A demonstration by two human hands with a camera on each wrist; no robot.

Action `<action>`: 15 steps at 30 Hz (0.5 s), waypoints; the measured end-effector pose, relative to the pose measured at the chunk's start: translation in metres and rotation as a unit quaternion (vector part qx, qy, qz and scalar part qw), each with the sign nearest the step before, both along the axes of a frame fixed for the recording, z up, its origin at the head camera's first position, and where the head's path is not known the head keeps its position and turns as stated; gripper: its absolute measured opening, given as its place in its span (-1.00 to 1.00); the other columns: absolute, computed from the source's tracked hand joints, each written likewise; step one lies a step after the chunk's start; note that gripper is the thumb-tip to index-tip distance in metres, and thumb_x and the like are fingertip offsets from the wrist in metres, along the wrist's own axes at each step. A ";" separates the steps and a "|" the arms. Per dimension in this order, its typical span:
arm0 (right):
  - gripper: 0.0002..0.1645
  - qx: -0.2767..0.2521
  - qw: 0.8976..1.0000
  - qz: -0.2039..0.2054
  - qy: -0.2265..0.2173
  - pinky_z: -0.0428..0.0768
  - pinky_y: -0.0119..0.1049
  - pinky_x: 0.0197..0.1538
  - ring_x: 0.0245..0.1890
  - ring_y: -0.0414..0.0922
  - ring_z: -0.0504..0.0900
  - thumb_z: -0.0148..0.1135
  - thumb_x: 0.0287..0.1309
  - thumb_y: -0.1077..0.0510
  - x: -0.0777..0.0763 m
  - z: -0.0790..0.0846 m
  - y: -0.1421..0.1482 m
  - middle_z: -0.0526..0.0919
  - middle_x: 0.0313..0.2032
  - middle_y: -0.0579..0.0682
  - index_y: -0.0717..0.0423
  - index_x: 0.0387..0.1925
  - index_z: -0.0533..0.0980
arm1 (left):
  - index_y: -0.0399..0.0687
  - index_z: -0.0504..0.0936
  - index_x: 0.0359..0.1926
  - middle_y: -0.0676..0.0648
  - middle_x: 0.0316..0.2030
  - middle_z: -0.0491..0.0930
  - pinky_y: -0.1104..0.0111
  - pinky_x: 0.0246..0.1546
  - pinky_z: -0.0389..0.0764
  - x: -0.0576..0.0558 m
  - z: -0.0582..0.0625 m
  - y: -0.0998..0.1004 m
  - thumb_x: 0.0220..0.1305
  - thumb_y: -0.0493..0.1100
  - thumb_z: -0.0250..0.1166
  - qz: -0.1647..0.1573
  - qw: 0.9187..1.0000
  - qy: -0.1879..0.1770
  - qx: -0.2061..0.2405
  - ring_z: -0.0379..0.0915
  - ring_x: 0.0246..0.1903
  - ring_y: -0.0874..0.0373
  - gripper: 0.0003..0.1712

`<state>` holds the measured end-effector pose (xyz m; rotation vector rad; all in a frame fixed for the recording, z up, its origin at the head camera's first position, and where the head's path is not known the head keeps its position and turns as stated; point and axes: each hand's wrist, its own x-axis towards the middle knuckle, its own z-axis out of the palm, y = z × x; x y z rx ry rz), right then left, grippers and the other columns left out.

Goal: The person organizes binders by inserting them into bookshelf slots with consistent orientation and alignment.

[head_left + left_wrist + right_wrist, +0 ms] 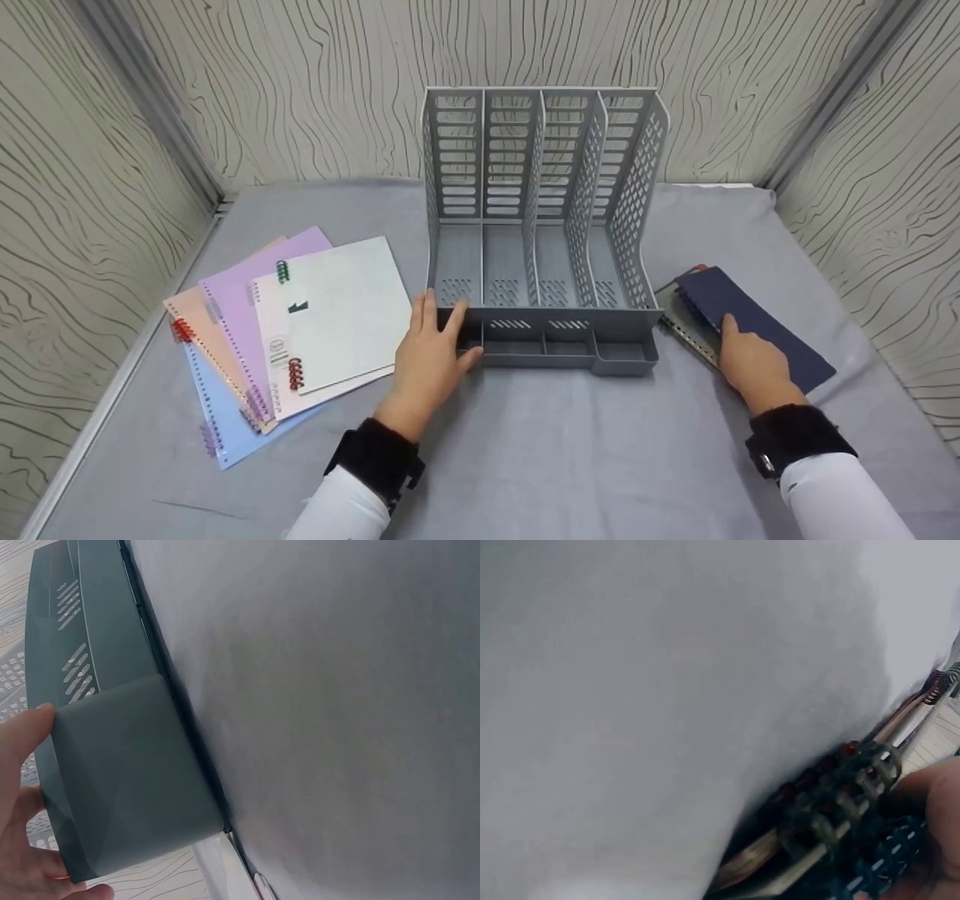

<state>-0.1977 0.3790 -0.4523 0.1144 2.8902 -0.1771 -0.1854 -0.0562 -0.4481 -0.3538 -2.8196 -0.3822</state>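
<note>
On the worktop, the left hand, fingers spread, touches the rack; uneven pressure from the right hand, pinch unclear, could skew the navy notebook.

Head pic bright, wrist pics dimmer & softer.

Pale panels with dark, wavy wood-grain lines form the far wall, left wall and right wall. Grey metal posts, a left post and a right post, mark the far corners. Wrinkled grey cloth covers the counter; a pale rail edges its left side. The light is soft.
</note>
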 end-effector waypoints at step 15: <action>-0.28 -0.073 0.970 -0.058 0.224 0.37 0.10 -0.61 -0.66 0.25 0.44 -0.28 0.28 0.27 0.012 0.078 -0.020 0.43 -0.52 0.47 0.40 0.37 -0.24 | 0.10 0.28 0.35 -0.38 0.32 0.08 0.15 -0.33 0.58 0.000 0.000 0.001 0.12 0.25 0.26 0.006 1.000 -0.011 -0.005 -0.05 0.33 -0.20 -0.19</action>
